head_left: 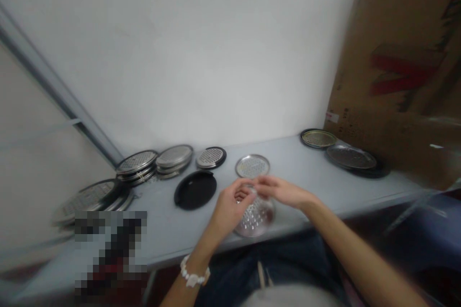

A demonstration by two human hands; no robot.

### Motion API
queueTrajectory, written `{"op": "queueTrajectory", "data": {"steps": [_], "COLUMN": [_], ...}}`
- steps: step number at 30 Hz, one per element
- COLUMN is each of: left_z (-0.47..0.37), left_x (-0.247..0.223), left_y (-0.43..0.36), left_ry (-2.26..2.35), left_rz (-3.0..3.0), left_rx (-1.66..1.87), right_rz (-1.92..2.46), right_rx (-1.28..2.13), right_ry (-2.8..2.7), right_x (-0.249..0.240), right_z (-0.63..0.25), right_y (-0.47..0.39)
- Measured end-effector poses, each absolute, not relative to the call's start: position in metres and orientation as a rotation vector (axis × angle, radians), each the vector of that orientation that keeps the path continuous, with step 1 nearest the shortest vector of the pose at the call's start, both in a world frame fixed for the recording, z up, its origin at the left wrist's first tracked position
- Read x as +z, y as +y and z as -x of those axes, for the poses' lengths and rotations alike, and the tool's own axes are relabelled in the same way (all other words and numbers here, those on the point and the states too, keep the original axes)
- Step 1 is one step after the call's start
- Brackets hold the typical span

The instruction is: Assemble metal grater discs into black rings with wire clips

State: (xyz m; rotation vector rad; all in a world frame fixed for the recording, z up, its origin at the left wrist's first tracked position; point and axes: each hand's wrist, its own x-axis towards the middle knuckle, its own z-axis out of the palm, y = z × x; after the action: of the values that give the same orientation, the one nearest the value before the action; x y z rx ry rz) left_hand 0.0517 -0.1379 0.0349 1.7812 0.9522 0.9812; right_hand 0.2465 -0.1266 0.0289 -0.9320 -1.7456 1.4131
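Observation:
My left hand (233,204), with a white bracelet at the wrist, curls its fingers above a round metal grater plate (252,223) near the table's front edge. From the other side my right hand (286,191) meets it, fingers pressed together and bent toward the left fingertips. Whatever lies between the fingers, if anything, is too small and blurred to name. Raised teeth or holes cover the plate under the hands, which partly hide it. Just behind lies another round perforated plate (252,166) with a metal rim. A black round tray (195,190) sits left of my hands.
Along the wall stand stacked perforated plates (138,162), more stacked discs (175,156) and a black-edged plate (211,158). Further discs (91,196) lie at far left. At right are a yellowish plate (319,138), a dark disc (351,157) and a large cardboard box (396,72).

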Motion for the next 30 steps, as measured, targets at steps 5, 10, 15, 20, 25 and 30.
{"op": "queueTrajectory", "data": {"steps": [5, 10, 15, 20, 25, 30], "left_z": [-0.048, -0.045, -0.043, -0.042, -0.042, -0.043], "left_x": [0.034, 0.035, 0.036, 0.035, 0.039, 0.044], "left_y": [-0.132, -0.129, -0.129, -0.126, -0.127, -0.130], "left_ry": [0.960, 0.939, 0.970, 1.045, 1.042, 1.032], "left_rz": [-1.719, -1.672, -1.637, -1.592, -1.526, -1.530], "left_rx": [1.016, 0.994, 0.999, 1.112, 1.110, 1.090], "right_rz": [0.931, 0.918, 0.885, 0.879, 0.849, 0.839], "right_rx": [1.522, 1.543, 1.527, 1.483, 1.433, 1.439], "right_ry": [-1.686, -1.658, -1.623, -1.514, -1.419, -1.509], "right_x": [0.031, 0.034, 0.039, 0.040, 0.040, 0.045], "right_z": [-0.241, -0.240, -0.237, -0.233, -0.231, -0.230], "right_y": [-0.130, -0.133, -0.136, -0.134, -0.133, -0.138]}}
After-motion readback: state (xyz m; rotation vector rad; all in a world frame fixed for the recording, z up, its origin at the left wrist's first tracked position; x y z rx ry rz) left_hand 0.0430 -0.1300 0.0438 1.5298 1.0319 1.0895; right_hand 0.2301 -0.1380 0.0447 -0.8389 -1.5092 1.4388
